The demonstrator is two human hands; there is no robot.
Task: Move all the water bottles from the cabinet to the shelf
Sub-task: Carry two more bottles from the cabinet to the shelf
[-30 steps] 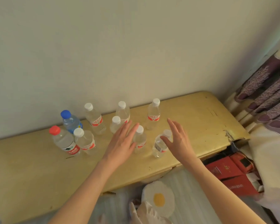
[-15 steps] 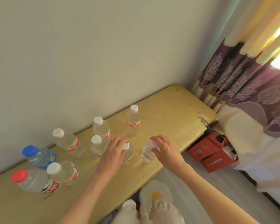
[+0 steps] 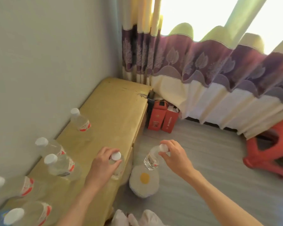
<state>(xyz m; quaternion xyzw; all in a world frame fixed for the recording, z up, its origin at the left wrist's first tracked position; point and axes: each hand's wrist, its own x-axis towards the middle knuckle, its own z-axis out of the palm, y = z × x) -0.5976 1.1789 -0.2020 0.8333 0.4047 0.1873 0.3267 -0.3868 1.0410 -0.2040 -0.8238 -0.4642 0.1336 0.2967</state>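
- Your right hand (image 3: 174, 156) is pinching a small water bottle (image 3: 151, 160) by its white cap, and that bottle is hanging clear of the cabinet (image 3: 111, 111), out over the floor.
- Your left hand (image 3: 104, 162) is curling round the neck of a second bottle (image 3: 116, 162) just under its cap; it looks to be sitting at the cabinet's front edge, but blur is making contact hard to judge.
- Five more bottles are standing along the wall side: the far bottle (image 3: 80, 119) apart, the rest clustered at lower left.
- The shelf isn't showing anywhere in this view.
- Risks: the cap-only pinch is letting the right bottle swing and slip; the left one is tipping off the edge if you're lifting crooked; a wide arm sweep is knocking over the cluster.
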